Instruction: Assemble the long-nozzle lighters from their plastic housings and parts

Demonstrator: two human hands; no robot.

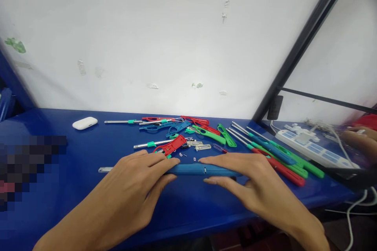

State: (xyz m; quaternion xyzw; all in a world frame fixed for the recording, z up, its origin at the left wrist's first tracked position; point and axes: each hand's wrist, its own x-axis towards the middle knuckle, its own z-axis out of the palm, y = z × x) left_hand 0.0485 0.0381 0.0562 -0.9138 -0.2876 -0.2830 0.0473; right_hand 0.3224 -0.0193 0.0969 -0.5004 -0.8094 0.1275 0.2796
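A blue long-necked lighter (190, 169) lies level between my two hands, just above or on the blue table. My left hand (138, 180) is closed round its front part, and the metal tip sticks out to the left. My right hand (247, 176) pinches the handle between thumb and fingers. Behind them lie opened lighter parts: a red handle shell (173, 146), a green handle (210, 134), a blue shell (156, 126) and small white pieces (194, 159). A small screwdriver (219, 148) with a clear purplish handle sits just beyond my right fingers.
To the right, several whole lighters, a red one (282, 170) among them, lie side by side. A white power strip (315, 149) stands beyond the black frame, near another person's hand (361, 143). A white case (85, 123) lies at the back left of the table (73, 188).
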